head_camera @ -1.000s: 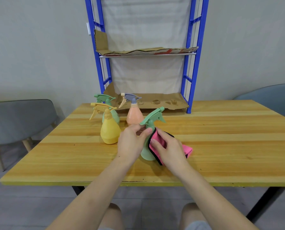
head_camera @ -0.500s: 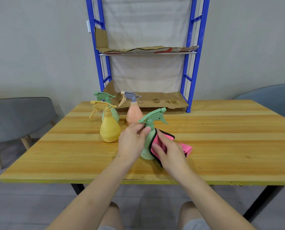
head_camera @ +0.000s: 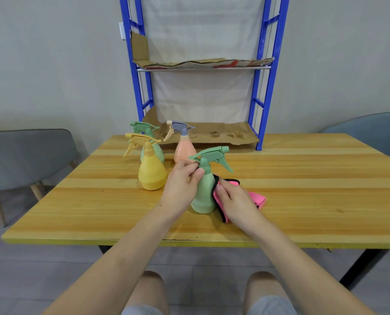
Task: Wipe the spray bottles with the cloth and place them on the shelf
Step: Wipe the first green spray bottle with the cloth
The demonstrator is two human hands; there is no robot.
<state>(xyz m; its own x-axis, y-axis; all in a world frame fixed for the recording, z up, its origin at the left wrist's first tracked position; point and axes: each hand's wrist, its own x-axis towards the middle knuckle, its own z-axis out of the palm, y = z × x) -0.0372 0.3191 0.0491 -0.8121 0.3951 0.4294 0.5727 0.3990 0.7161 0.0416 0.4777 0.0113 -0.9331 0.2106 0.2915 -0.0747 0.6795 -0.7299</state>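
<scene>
Both forearms are reaching forward over the near edge of the desk. The left hand is arching over from the left, its fingers and thumb pinching the neck of the green spray bottle just under the trigger head. The bottle is standing upright on the desk between the two hands. The right hand is lying with nearly straight fingers on the pink cloth, pressing it against the bottle's right side without clenching; its thumb is hidden. The cloth's far end is trailing onto the desk. Behind, a yellow bottle is partly covering a second green bottle, and a peach bottle is standing before the blue shelf.
</scene>
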